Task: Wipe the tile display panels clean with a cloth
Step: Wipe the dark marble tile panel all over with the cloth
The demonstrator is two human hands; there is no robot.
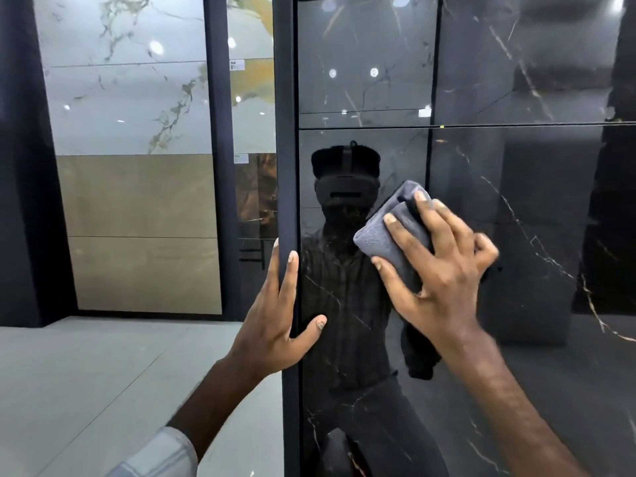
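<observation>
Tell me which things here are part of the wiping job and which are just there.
In use: grey cloth, right hand holding it, black tile panel, left hand on the panel frame.
Idle now: white marble panel, beige panel, floor.
</observation>
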